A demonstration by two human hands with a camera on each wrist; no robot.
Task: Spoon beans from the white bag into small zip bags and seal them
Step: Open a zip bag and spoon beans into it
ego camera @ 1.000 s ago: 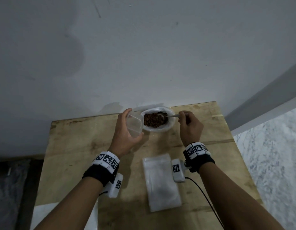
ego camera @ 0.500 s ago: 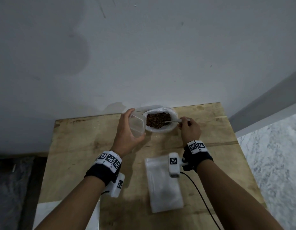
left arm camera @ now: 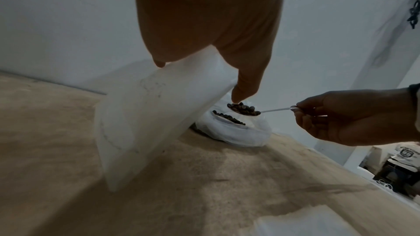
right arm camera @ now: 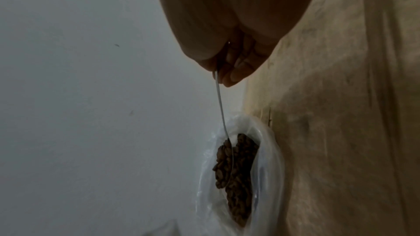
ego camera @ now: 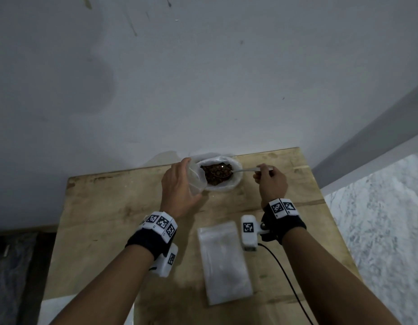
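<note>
A: Pinching the spoon (left arm camera: 244, 110) handle, the right hand (ego camera: 271, 181) carries a heaped load just above the white bag (ego camera: 218, 174) of beans (ego camera: 215, 175).

B: Left hand (ego camera: 180, 186)?

A: Fingers curled round one small zip bag (left arm camera: 145, 114), apparently empty, beside the white bag. Spare zip bags (ego camera: 223, 261) lie flat; none looks filled or sealed.

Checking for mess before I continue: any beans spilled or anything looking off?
Nothing stands out. No beans show on the table; the loaded spoon is above the white bag, beside the small zip bag.
</note>
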